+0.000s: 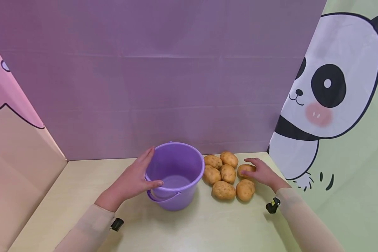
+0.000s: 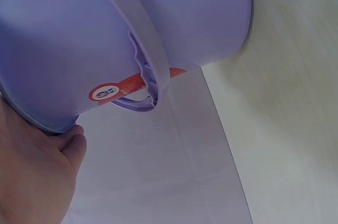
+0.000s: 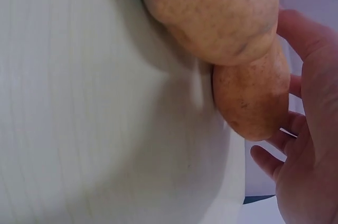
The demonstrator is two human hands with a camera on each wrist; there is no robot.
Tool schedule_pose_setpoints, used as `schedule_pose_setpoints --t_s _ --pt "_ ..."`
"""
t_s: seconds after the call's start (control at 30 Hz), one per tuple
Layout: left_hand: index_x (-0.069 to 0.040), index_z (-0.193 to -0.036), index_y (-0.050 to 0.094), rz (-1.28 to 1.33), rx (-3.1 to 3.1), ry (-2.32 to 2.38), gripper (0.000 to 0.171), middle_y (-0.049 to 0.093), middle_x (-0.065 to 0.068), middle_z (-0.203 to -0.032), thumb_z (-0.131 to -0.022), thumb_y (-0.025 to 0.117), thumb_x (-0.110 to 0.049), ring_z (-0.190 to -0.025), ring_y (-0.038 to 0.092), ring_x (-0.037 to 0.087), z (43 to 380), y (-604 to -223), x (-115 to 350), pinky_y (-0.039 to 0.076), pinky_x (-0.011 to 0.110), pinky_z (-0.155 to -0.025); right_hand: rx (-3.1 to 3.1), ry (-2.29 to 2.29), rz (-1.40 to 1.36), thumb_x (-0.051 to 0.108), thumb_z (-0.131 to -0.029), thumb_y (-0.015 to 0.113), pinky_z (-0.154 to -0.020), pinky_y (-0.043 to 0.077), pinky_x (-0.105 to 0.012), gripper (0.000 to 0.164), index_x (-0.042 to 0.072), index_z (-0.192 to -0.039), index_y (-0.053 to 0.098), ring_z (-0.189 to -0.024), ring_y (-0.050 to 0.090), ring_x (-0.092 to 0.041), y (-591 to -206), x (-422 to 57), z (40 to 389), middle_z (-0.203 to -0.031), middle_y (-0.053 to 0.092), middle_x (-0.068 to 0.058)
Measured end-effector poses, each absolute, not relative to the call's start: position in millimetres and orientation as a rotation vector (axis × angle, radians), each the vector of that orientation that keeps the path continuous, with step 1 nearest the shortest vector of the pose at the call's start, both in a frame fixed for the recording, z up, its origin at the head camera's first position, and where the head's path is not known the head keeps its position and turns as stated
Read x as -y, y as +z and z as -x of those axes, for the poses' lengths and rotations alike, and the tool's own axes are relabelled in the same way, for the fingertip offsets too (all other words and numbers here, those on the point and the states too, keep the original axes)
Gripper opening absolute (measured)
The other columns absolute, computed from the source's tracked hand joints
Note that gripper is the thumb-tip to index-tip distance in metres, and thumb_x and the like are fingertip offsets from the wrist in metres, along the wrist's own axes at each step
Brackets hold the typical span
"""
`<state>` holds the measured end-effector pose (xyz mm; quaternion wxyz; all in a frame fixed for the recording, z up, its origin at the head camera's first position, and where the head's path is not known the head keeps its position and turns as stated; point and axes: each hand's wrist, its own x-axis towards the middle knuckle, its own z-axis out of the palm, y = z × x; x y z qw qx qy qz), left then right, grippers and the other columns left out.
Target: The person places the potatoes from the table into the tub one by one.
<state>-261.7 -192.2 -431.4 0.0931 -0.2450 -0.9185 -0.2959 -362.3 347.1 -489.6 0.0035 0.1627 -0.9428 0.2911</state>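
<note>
A purple plastic bucket (image 1: 176, 197) stands upright on the table, its handle hanging down at the front. My left hand (image 1: 130, 180) grips its left rim, thumb over the edge and fingers at the outer side. In the left wrist view the hand (image 2: 34, 168) shows at the rim, beside a red label on the bucket wall. My right hand (image 1: 264, 173) is over the rightmost potato (image 1: 243, 168), with its thumb across it and a finger stretched past its far side. From the right wrist, fingers of this hand (image 3: 314, 129) are spread close behind that potato (image 3: 253, 97).
Several more potatoes (image 1: 228, 174) lie clustered to the bucket's right, one (image 1: 245, 190) just in front of the right hand. A purple backdrop (image 1: 176, 80) rises behind the table (image 1: 176, 234). A panda-printed panel (image 1: 359, 168) borders the right, a pinkish panel (image 1: 15, 157) the left.
</note>
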Motion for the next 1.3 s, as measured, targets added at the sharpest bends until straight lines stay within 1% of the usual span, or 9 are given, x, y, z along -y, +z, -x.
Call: schedule_pose_setpoints --t_s 0.27,0.57,0.8,1.0,1.17,1.3 --pt "0.005 -0.174 0.017 0.727 2.732 -0.869 0.130 0.016 0.022 -0.183 -0.089 0.083 -0.068 -0.166 0.022 0.045 263.0 -432.0 192.4 0.029 0.064 -0.130 2.959 1.035 -0.478 0.045 -0.097 0.085 -0.122 0.038 -0.071 0.081 -0.004 -0.156 0.057 -0.147 0.048 -0.054 -496.7 -348.9 365.1 -0.158 0.053 -0.033" --pt "0.005 -0.174 0.018 0.727 2.733 -0.879 0.129 0.016 0.022 -0.182 -0.089 0.084 -0.066 -0.166 0.023 0.045 261.6 -431.1 192.0 0.030 0.065 -0.130 2.955 1.094 -0.465 0.045 -0.095 0.087 -0.123 0.039 -0.068 0.080 -0.001 -0.155 0.059 -0.144 0.054 -0.049 -508.6 -352.2 371.0 -0.156 0.057 -0.028" --pt "0.004 -0.174 0.018 0.719 2.741 -0.844 0.128 0.016 0.022 -0.183 -0.090 0.082 -0.068 -0.166 0.024 0.046 261.3 -430.8 192.3 0.031 0.066 -0.129 2.921 1.184 -0.401 0.045 -0.095 0.088 -0.120 0.044 -0.065 0.076 0.001 -0.152 0.062 -0.136 0.061 -0.043 -514.1 -351.8 371.9 -0.150 0.064 -0.024" --pt "0.006 -0.173 0.020 0.722 2.734 -0.785 0.125 0.018 0.022 -0.182 -0.091 0.080 -0.068 -0.165 0.025 0.045 257.3 -425.9 190.3 0.032 0.065 -0.129 2.887 1.214 -0.340 0.045 -0.094 0.089 -0.114 0.049 -0.057 0.075 0.005 -0.151 0.064 -0.127 0.066 -0.037 -509.9 -349.9 368.4 -0.142 0.069 -0.019" --pt "0.006 -0.173 0.021 0.708 2.741 -0.765 0.123 0.018 0.022 -0.182 -0.092 0.080 -0.066 -0.165 0.025 0.045 250.1 -418.5 187.3 0.031 0.064 -0.129 2.841 1.220 -0.362 0.042 -0.095 0.088 -0.113 0.050 -0.057 0.073 0.001 -0.150 0.063 -0.129 0.065 -0.039 -504.2 -349.1 365.9 -0.143 0.069 -0.020" --pt "0.006 -0.173 0.021 0.692 2.746 -0.766 0.121 0.018 0.022 -0.182 -0.093 0.080 -0.064 -0.166 0.024 0.045 244.4 -412.4 184.9 0.030 0.064 -0.129 2.809 1.236 -0.387 0.043 -0.096 0.088 -0.111 0.052 -0.056 0.074 0.001 -0.151 0.063 -0.129 0.065 -0.039 -498.8 -347.5 365.3 -0.146 0.068 -0.020"
